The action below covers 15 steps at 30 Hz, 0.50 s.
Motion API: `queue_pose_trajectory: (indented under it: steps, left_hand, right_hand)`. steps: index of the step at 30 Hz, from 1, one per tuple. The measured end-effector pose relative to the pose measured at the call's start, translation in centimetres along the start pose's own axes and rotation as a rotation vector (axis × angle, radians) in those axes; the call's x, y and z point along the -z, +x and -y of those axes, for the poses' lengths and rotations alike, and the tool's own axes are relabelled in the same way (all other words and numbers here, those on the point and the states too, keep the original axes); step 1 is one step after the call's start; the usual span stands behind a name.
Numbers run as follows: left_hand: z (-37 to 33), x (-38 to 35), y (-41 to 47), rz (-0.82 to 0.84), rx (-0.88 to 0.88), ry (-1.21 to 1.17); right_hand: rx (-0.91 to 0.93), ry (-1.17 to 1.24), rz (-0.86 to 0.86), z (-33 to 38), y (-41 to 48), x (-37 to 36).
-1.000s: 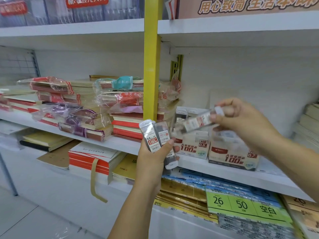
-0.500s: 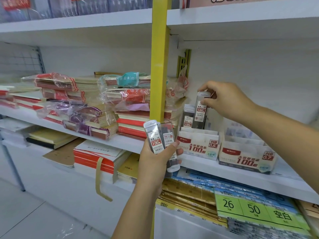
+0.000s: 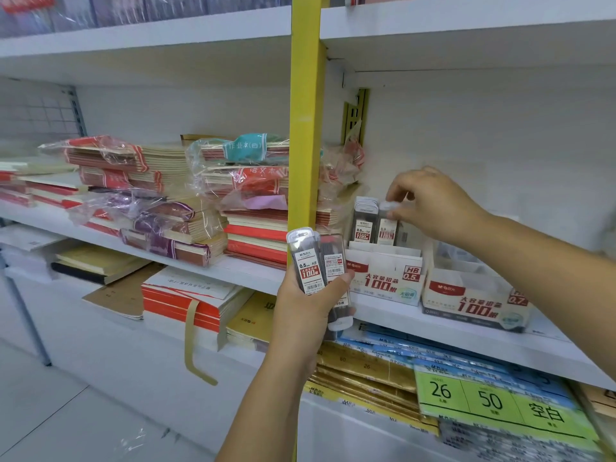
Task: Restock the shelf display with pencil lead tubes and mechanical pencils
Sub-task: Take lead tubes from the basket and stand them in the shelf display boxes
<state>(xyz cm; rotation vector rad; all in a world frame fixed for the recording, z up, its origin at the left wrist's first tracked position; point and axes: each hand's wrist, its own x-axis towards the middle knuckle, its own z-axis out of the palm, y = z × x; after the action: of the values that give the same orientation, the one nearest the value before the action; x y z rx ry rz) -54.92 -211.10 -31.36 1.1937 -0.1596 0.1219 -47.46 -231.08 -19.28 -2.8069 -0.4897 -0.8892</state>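
My left hand (image 3: 308,303) grips a fanned bunch of clear pencil lead tubes (image 3: 316,261) with red labels, held upright in front of the yellow shelf post. My right hand (image 3: 430,203) reaches over the white HB 0.5 display box (image 3: 386,278) and pinches the white cap of a lead tube (image 3: 386,225) standing in its back row. A few more tubes (image 3: 364,221) stand just left of it in the same box. A second display box marked 0.7 (image 3: 476,295) sits to the right on the same white shelf (image 3: 433,325).
A yellow upright post (image 3: 305,128) divides the shelving. Wrapped stacks of notebooks (image 3: 173,201) fill the shelf to the left. Blue and gold packs with a green 26/50 label (image 3: 493,398) lie on the shelf below. Another shelf (image 3: 466,31) hangs overhead.
My right hand carried one tube from mid-air to the 0.5 box and lowered it into the back row. My left hand kept its bunch nearly still.
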Motion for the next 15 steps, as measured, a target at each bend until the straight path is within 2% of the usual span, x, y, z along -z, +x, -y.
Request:
queue_pose_trajectory:
  steps: [8,10,12,13,15]
  left_hand:
    - [-0.4,0.2,-0.3,0.0,0.019,0.03]
    - [-0.6,0.2,-0.5,0.01,0.012,0.035]
    - [-0.8,0.3,-0.6,0.027,0.002,0.045]
    - [-0.8,0.3,-0.7,0.039,-0.003,0.05]
    - [-1.0,0.1,-0.9,0.073,-0.013,0.065]
  right_hand:
    - [-0.042,-0.194,0.037,0.0,0.1,-0.3]
    - [-0.033,-0.168,-0.04,0.7,-0.8,0.1]
    - [-0.001,0.018,-0.131,2.1,-2.5,0.8]
    - [0.004,0.16,-0.108,3.1,-3.5,1.2]
    - [-0.018,0.425,0.058,5.1,-5.4,1.7]
